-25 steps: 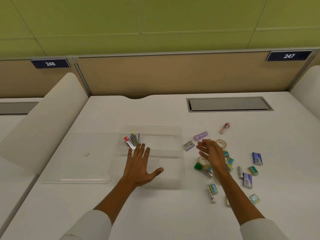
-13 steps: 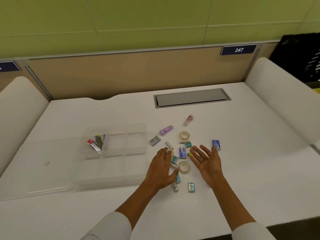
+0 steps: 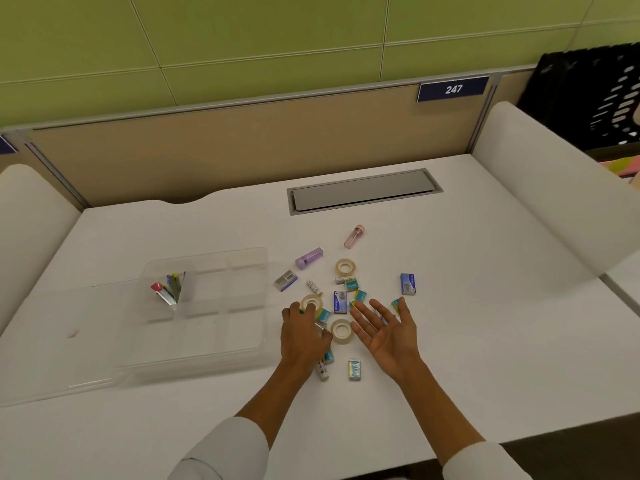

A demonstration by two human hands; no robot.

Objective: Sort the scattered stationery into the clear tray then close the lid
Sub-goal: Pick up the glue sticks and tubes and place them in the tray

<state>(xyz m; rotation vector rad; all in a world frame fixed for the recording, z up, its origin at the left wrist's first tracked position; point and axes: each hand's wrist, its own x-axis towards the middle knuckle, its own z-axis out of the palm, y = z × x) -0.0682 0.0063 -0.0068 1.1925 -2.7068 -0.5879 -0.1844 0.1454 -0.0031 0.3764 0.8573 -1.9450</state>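
The clear tray [image 3: 242, 344] sits left of centre, its lid [image 3: 52, 348] lying open to the left. One far compartment holds several pens and a red-capped item [image 3: 168, 289]. Loose stationery lies to the right: three tape rolls [image 3: 345, 266], [image 3: 311, 301], [image 3: 341, 330], a purple case [image 3: 309, 258], a pink tube [image 3: 354, 236], blue boxes [image 3: 408, 284], a grey box [image 3: 285, 280] and small erasers [image 3: 354, 369]. My left hand [image 3: 301, 337] curls down over a green-capped silver stick [image 3: 320, 326] in the pile. My right hand [image 3: 386, 329] lies palm up beside it, fingers spread, holding nothing.
A grey cable hatch [image 3: 363, 194] is set into the desk at the back. Rounded white dividers [image 3: 540, 188] rise on both sides. A black crate [image 3: 595, 98] stands beyond the right divider. The desk's front edge runs close to my sleeves.
My left hand left the tray and came right onto the pile, then its fingers curled over the green-capped stick. My right hand drew back and turned palm up. The view swung right.
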